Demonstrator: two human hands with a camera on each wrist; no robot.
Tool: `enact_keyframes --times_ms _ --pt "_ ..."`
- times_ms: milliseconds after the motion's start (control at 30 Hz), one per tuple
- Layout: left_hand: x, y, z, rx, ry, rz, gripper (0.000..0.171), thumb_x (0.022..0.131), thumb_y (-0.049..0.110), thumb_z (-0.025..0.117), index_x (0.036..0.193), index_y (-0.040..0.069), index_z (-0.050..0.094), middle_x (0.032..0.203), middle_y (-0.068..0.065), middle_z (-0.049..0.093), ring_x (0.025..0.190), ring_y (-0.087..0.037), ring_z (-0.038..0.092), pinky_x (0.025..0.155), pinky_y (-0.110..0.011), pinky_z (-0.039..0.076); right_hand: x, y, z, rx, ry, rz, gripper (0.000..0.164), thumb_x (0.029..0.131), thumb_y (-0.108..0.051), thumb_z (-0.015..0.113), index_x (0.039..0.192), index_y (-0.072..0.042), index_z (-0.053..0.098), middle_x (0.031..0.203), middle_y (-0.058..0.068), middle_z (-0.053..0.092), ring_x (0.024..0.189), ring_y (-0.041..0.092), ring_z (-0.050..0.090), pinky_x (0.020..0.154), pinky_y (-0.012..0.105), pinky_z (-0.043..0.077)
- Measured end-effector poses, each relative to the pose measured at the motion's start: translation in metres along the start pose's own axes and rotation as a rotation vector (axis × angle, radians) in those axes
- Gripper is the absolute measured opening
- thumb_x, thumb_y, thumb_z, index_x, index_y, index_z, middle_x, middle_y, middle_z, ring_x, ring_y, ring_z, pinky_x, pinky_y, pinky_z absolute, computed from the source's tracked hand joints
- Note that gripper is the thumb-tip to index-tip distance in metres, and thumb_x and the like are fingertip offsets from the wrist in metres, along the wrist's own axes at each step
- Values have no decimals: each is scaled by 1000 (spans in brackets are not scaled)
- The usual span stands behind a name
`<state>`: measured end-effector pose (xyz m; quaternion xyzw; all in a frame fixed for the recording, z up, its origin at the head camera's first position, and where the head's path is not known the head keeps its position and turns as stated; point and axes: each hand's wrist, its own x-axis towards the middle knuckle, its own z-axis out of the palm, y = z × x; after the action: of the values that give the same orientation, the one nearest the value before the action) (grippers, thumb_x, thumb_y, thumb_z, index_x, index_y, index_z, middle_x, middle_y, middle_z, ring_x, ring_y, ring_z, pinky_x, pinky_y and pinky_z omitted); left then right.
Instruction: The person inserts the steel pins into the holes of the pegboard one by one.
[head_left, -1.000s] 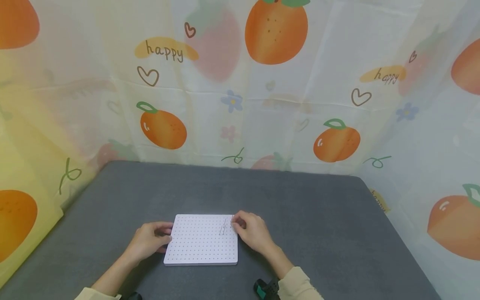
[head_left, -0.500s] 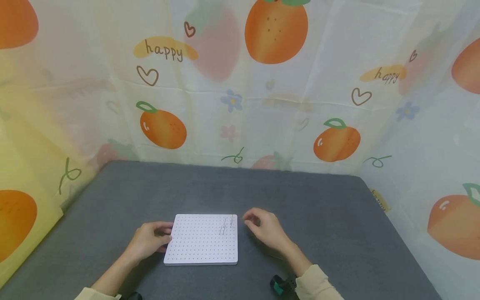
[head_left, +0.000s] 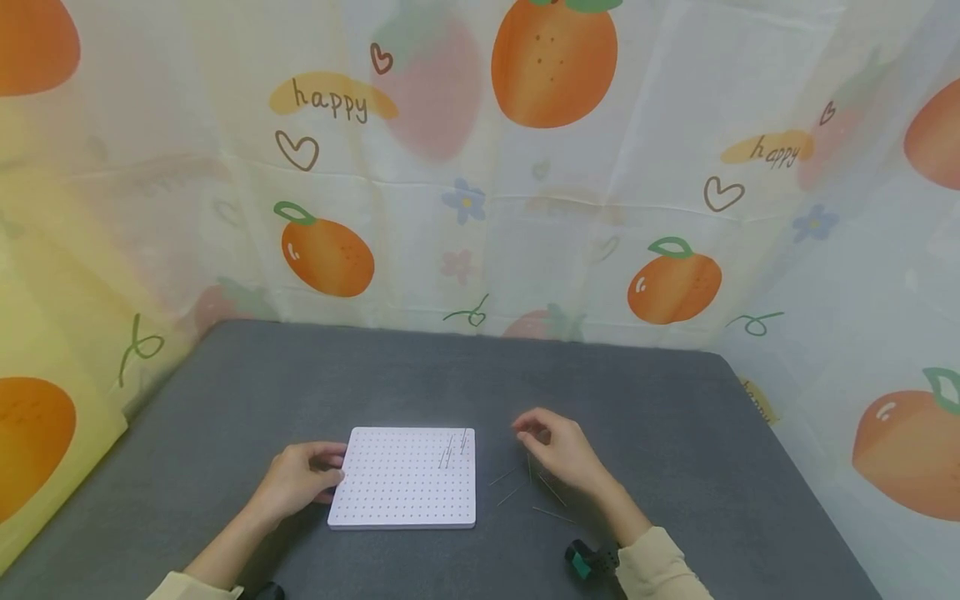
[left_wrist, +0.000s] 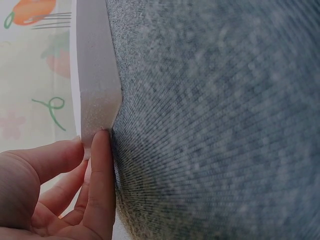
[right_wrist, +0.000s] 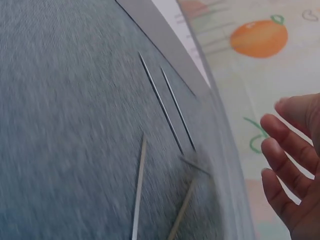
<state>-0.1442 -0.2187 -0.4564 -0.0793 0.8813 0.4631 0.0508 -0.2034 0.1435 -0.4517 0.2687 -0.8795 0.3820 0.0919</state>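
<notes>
A white pegboard [head_left: 397, 487] with rows of small holes lies flat on the table. My left hand [head_left: 296, 483] grips its left edge; in the left wrist view, thumb and fingers [left_wrist: 101, 175] meet the board's side wall [left_wrist: 97, 60]. Several thin metal needles [head_left: 450, 452] stand upright near the far right corner. To the right of the board, my right hand [head_left: 566, 450] hovers over loose needles with its fingers loosely bent, holding nothing. Beneath it, several slim needles [head_left: 553, 515] lie scattered at different angles; the right wrist view shows two parallel silver ones [right_wrist: 161, 102] near the board.
A dark grey cloth covers the table [head_left: 637, 400]. Behind it hangs a curtain [head_left: 555, 250] printed with oranges and hearts. A black and green device [head_left: 588, 560] is on my right wrist, by the sleeve [head_left: 660, 567].
My right hand has drawn away from the board's far right corner, moving right, and another needle stands there. Loose needles have come into sight beneath it. The left hand stays put.
</notes>
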Motion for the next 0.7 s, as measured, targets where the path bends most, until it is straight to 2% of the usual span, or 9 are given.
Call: enact_keyframes --times_ms 200,433,700 --pt "0 0 -1 -21 -5 -4 39 77 -1 64 115 -4 59 97 -13 64 74 -17 64 55 -29 58 -7 8 -12 3 -29 78 14 86 -15 64 99 -14 64 90 -10 64 78 6 58 65 22 51" --pt "0 0 -1 -24 -6 -3 39 77 -1 64 115 -5 59 97 -15 64 75 -18 64 55 -29 58 -18 14 -22 9 -84 81 17 86 -16 63 103 -12 63 93 -8 62 81 7 58 66 23 52" --pt "0 1 -1 -22 -12 -17 40 77 -1 64 116 -4 58 97 -13 64 75 -17 64 56 -29 58 -32 17 -26 53 -184 138 20 86 -20 64 105 -14 61 96 -7 61 87 6 58 73 23 52"
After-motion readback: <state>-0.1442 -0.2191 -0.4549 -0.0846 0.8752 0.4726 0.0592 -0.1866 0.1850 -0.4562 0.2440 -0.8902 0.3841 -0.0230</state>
